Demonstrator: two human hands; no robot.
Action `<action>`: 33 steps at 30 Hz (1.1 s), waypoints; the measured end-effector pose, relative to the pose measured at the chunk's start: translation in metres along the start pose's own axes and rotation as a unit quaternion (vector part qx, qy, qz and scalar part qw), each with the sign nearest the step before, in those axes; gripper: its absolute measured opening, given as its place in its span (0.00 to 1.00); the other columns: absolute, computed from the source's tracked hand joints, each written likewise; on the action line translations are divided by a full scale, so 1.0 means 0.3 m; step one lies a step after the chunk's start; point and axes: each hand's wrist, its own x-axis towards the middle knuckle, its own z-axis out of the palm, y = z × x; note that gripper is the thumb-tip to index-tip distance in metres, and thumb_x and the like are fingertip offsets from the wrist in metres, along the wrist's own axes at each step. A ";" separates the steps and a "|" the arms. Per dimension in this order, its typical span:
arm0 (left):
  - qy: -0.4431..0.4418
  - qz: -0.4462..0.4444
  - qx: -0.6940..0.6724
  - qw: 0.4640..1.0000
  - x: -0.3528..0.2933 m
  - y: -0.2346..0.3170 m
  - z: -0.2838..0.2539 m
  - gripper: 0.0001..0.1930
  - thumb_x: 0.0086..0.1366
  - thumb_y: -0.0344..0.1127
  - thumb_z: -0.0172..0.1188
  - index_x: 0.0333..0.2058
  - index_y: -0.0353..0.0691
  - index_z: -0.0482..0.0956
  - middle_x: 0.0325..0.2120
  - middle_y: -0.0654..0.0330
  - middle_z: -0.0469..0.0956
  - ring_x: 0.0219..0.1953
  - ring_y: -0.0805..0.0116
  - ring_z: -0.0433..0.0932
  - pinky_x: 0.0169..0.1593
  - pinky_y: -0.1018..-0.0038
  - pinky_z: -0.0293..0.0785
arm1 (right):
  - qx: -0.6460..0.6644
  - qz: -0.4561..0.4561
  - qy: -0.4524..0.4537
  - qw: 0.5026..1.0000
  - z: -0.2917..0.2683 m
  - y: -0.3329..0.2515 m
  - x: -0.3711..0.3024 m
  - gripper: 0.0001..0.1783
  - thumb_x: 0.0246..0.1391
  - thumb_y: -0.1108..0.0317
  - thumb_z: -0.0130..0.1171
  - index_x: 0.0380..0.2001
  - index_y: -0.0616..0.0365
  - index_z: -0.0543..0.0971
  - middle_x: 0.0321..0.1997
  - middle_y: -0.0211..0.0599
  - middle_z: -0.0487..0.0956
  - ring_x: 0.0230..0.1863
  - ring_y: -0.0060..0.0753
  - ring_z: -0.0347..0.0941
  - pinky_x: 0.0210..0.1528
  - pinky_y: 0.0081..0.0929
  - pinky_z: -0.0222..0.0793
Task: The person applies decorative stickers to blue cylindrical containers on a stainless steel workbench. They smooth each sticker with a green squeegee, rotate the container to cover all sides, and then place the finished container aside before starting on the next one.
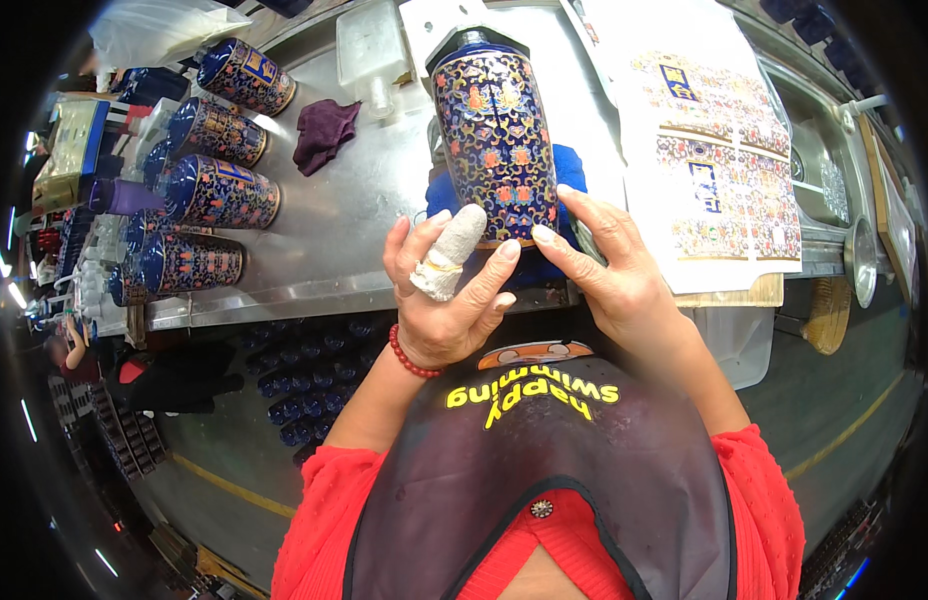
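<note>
- So my patterned blue bottle [496, 140] is lying on the blue cloth [569, 170] on the metal bench [284, 220], right in front of me.
- Its neck points away from me and the base faces me. Long axis runs nearly straight out from my body, neck end leaning a touch left.
- My left hand [446, 290] is at the base's left corner, fingers loosely curled and apart, the grey-wrapped finger [456, 245] overlapping the bottle's edge.
- My right hand [614, 265] has thumb and forefinger spread, tips at the base's right corner; can't tell how hard they press.
- Printed sheets [726, 190] lie to my right, purple rag [327, 133] to the left.
</note>
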 end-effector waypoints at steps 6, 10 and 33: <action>0.014 -0.032 -0.068 0.997 -0.002 -0.005 0.011 0.23 0.70 0.51 0.58 0.56 0.44 0.83 0.56 0.49 0.79 0.63 0.49 0.70 0.72 0.47 0.49 | -0.012 -0.008 0.005 1.000 0.012 0.006 -0.007 0.30 0.48 0.76 0.60 0.58 0.50 0.80 0.66 0.54 0.70 0.60 0.56 0.71 0.61 0.47 0.70; -0.007 -0.003 -0.046 0.999 -0.005 -0.013 0.021 0.25 0.72 0.48 0.57 0.58 0.36 0.79 0.58 0.43 0.78 0.64 0.41 0.71 0.74 0.49 0.47 | -0.023 -0.013 0.015 1.000 0.025 0.004 -0.012 0.29 0.50 0.74 0.59 0.59 0.47 0.80 0.67 0.53 0.69 0.60 0.53 0.70 0.61 0.46 0.69; 0.000 0.007 -0.053 0.999 0.001 -0.026 0.023 0.18 0.66 0.40 0.63 0.54 0.46 0.84 0.53 0.54 0.82 0.62 0.51 0.73 0.72 0.49 0.52 | -0.044 -0.006 0.015 0.999 0.036 -0.019 -0.016 0.29 0.52 0.71 0.58 0.60 0.46 0.79 0.68 0.51 0.68 0.62 0.51 0.69 0.62 0.45 0.67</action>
